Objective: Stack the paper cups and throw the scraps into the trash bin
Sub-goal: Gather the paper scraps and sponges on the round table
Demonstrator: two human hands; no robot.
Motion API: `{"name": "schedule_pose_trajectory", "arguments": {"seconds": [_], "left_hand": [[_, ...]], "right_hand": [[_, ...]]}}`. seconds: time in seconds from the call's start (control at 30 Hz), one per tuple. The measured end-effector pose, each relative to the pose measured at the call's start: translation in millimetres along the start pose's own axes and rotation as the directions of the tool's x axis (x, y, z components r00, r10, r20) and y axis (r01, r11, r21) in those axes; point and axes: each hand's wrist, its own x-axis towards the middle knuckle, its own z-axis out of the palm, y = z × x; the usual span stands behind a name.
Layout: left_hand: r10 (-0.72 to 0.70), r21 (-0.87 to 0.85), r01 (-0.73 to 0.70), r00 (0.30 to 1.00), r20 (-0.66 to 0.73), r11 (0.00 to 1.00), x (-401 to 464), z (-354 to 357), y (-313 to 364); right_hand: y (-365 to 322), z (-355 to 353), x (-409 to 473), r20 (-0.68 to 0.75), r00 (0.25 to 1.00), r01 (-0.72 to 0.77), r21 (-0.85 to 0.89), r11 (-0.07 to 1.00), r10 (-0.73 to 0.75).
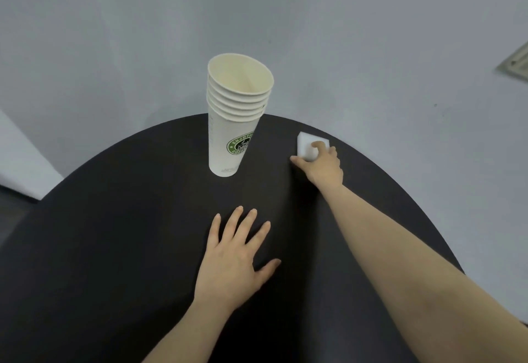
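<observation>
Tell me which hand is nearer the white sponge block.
Right. The right hand grips the white sponge block with its fingers; the left hand lies flat on the table, well short of it.

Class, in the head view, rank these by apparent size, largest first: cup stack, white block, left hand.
1. cup stack
2. left hand, close to the stack in apparent size; it lies nearer the camera, so this order is unsure
3. white block

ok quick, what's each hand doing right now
left hand: open, flat on the table
right hand: gripping the white sponge block
</observation>
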Motion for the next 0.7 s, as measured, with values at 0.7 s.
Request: {"name": "schedule_pose_trajectory", "arguments": {"seconds": [0.7], "left_hand": [[-0.04,0.003,0.041,0.999,-0.032,0.999,-3,0,5]], "right_hand": [[68,-49,-140,-0.007,0.965,0.223,0.549,0.805,-0.263]]}}
